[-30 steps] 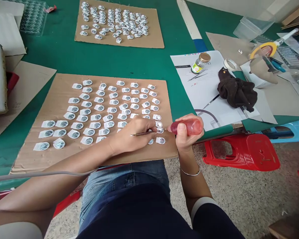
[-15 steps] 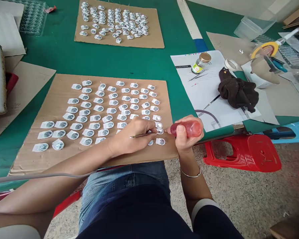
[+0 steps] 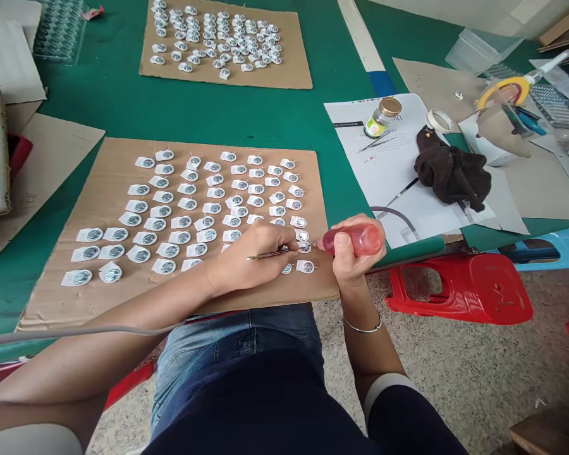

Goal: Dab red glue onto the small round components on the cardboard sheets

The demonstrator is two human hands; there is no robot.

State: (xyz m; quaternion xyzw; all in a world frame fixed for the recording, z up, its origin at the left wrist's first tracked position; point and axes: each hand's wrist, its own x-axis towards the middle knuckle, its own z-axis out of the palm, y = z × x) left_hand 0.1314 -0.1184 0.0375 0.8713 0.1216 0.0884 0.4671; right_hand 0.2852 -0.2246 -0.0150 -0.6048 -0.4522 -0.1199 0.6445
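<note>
My left hand (image 3: 260, 253) is closed in a pinch on slim metal tweezers (image 3: 268, 254), their tips hidden by the fingers near the right side of the cardboard sheet (image 3: 246, 297). My right hand (image 3: 353, 256) wraps around a squeeze bottle (image 3: 360, 239) of red liquid, tipped on its side with its nozzle pointing left. The nozzle is close to a round silver piece on a white tab (image 3: 304, 247); whether they touch I cannot tell. Rows of similar pieces (image 3: 145, 238) cover the sheet, some partly hidden behind my left hand.
A second cardboard sheet (image 3: 146, 60) with many such pieces lies farther back. On white paper (image 3: 351, 142) at right are a glass jar (image 3: 383, 117), a brush and black cloth (image 3: 452, 170). A grey cable (image 3: 99, 331) crosses my left forearm. Red stool (image 3: 507, 287) at right.
Almost nothing differs. The whole view has shifted slightly, while both hands keep their holds and the bottle's nozzle stays by the same piece.
</note>
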